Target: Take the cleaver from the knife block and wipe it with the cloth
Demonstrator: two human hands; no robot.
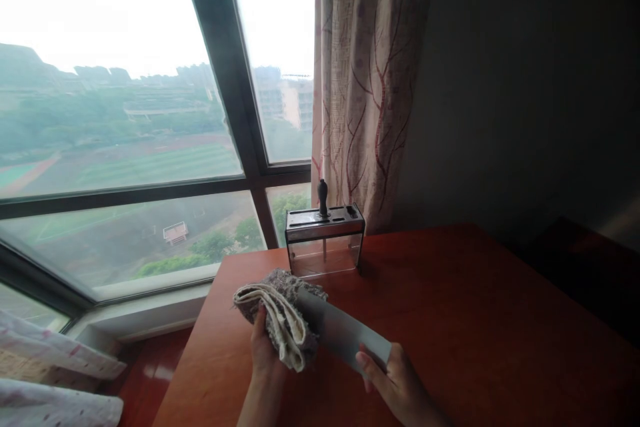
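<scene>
My left hand (263,351) grips a folded grey-and-cream cloth (280,310), which is wrapped over one end of a broad flat cleaver blade (343,332). My right hand (395,383) holds the blade's other end, with fingers along its edge. The knife's handle is hidden. Both hands hover over the near part of a reddish-brown wooden table (450,300). Behind them stands a clear knife block (325,240) with a metal slotted top, with one dark-handled tool (323,197) standing in a slot.
A large window (150,113) with a dark frame fills the left. A patterned curtain (370,80) hangs behind the knife block, next to a dark wall. White spotted fabric (55,373) lies at the lower left, beside the table.
</scene>
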